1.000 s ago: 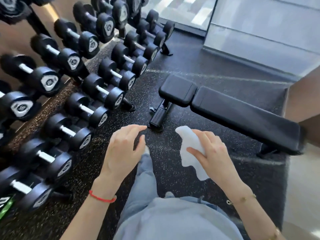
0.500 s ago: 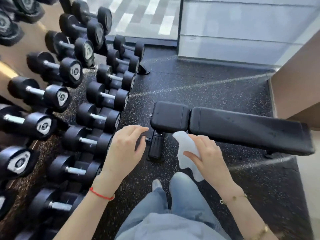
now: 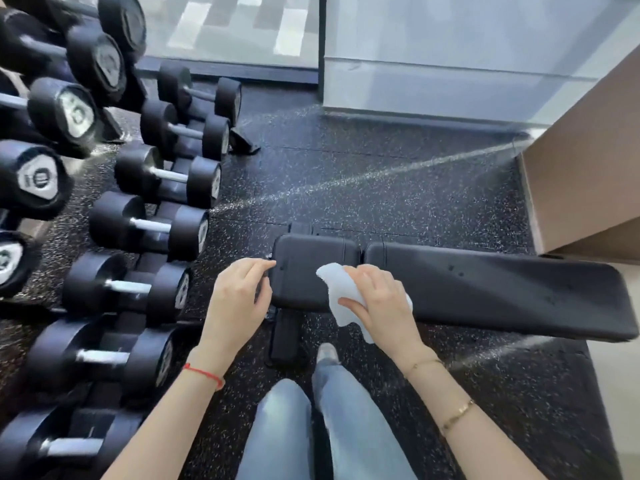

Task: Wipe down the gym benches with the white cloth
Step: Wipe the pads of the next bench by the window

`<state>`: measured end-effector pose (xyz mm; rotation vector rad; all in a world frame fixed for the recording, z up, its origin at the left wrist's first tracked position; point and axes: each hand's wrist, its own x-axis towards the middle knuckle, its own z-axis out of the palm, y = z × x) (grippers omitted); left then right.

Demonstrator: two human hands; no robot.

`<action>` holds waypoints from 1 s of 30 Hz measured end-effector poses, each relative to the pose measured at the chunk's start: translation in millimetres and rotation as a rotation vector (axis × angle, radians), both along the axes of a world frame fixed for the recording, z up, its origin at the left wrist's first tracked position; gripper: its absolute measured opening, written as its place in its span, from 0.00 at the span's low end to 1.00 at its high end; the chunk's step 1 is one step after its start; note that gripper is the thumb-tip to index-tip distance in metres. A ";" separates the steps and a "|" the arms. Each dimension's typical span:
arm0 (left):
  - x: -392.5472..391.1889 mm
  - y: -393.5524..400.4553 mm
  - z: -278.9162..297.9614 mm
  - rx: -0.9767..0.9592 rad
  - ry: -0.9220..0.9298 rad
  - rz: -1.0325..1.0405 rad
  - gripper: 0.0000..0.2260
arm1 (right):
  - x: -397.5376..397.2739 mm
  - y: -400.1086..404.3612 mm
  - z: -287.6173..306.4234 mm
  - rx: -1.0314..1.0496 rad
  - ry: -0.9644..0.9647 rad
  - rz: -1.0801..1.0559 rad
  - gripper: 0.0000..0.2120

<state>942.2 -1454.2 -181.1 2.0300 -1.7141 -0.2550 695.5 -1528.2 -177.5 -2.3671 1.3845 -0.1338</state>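
A black padded gym bench (image 3: 485, 292) lies flat across the middle of the view, with a short seat pad (image 3: 304, 271) at its left end and a long back pad to the right. My right hand (image 3: 377, 299) grips the crumpled white cloth (image 3: 337, 292) over the near edge of the seat pad, close to the gap between the pads. My left hand (image 3: 239, 296) hovers with loosely bent fingers just left of the seat pad, fingertips near its left edge, holding nothing.
A rack of black dumbbells (image 3: 152, 233) fills the left side, close to the bench's left end. A tan wall corner (image 3: 585, 188) stands at the right. Speckled black rubber floor (image 3: 381, 188) lies beyond the bench. My legs in blue jeans (image 3: 332, 427) stand just before it.
I have stepped closer to the bench. My right hand with the cloth has moved from in front of the bench to over the seat pad; my left hand now reaches the pad's left edge.
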 end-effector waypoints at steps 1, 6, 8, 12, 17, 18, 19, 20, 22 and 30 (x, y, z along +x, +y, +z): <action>3.9 -11.7 -19.8 0.016 0.003 0.003 0.13 | 4.9 -12.8 -18.3 -0.005 0.011 0.006 0.25; 25.3 -58.1 -129.8 0.045 -0.008 -0.009 0.13 | 36.2 -70.5 -128.9 -0.042 0.058 0.037 0.25; 33.2 -72.0 -178.1 0.037 -0.017 -0.024 0.13 | 51.5 -88.1 -179.2 -0.052 0.089 0.044 0.26; 48.2 -89.6 -273.7 0.037 -0.036 -0.046 0.14 | 77.1 -110.3 -281.6 -0.056 0.086 0.063 0.27; 59.4 -100.5 -361.3 -0.031 -0.071 -0.041 0.15 | 81.7 -103.5 -383.5 -0.044 0.127 0.149 0.31; 61.3 -101.2 -373.4 -0.050 -0.079 -0.033 0.15 | 78.3 -99.4 -395.2 -0.071 0.084 0.155 0.32; 63.2 -101.6 -384.6 -0.068 -0.088 -0.026 0.16 | 74.6 -96.0 -404.2 -0.107 0.030 0.153 0.32; 65.0 -101.7 -394.4 -0.083 -0.093 -0.019 0.17 | 70.7 -95.0 -410.7 -0.144 -0.009 0.147 0.32; 67.0 -99.3 -409.7 -0.104 -0.104 -0.001 0.18 | 66.9 -103.9 -417.1 -0.200 -0.019 0.124 0.32; 67.4 -69.2 -432.8 -0.132 -0.056 0.108 0.19 | 130.9 -125.2 -410.8 -0.178 0.069 0.123 0.28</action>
